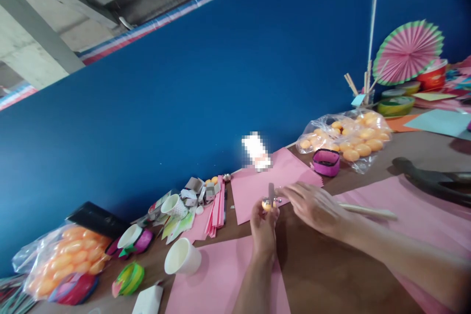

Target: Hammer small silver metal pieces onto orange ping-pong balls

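My left hand is closed, its thumb and fingers around a small orange ball. A narrow grey strip stands up against the ball. Shiny silver beads sit beside it, too small and blurred to make out well. From the right, my right hand reaches over with its fingers together and their tips at the strip and beads. What those tips hold, if anything, is hidden. Under and behind the hands lies a sheet of pink paper on the brown table.
Bags of orange balls lie at the left and right. A white cup stands near pink paper strips. Black-handled scissors, a wooden stick, a magenta band and a pink paper fan are to the right.
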`<move>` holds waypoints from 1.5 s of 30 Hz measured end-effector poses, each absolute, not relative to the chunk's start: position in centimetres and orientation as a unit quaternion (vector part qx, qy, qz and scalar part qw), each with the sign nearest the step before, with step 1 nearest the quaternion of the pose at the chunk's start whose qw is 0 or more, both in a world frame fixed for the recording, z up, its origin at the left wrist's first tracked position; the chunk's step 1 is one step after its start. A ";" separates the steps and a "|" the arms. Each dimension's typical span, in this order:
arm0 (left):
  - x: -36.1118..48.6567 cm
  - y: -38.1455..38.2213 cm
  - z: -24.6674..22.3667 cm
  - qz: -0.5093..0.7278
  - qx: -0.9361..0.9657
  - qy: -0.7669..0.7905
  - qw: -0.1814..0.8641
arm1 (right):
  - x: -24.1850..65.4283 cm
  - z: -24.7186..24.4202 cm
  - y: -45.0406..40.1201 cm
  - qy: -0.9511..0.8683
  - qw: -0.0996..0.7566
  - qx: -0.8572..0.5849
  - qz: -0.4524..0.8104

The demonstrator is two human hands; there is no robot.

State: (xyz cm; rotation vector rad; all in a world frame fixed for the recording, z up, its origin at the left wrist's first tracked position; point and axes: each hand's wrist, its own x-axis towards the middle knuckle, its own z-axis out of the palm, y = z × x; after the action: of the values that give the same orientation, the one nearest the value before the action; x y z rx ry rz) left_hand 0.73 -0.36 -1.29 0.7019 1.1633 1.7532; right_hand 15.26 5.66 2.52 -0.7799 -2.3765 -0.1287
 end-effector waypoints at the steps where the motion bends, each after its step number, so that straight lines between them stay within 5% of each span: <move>1: 0.7 -0.4 -1.3 0.705 0.296 0.465 0.446 | 15.4 2.9 5.4 -0.902 0.315 -0.288 -0.059; 45: 1.2 -0.3 -0.6 0.688 0.336 0.471 0.438 | 15.6 3.2 4.6 -0.900 0.308 -0.300 -0.062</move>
State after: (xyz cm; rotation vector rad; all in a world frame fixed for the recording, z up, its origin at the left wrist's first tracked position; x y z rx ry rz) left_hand 1.23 -0.27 -0.61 0.8346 1.1711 1.7115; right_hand 15.62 4.57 3.16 -0.7939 -2.3801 -0.1647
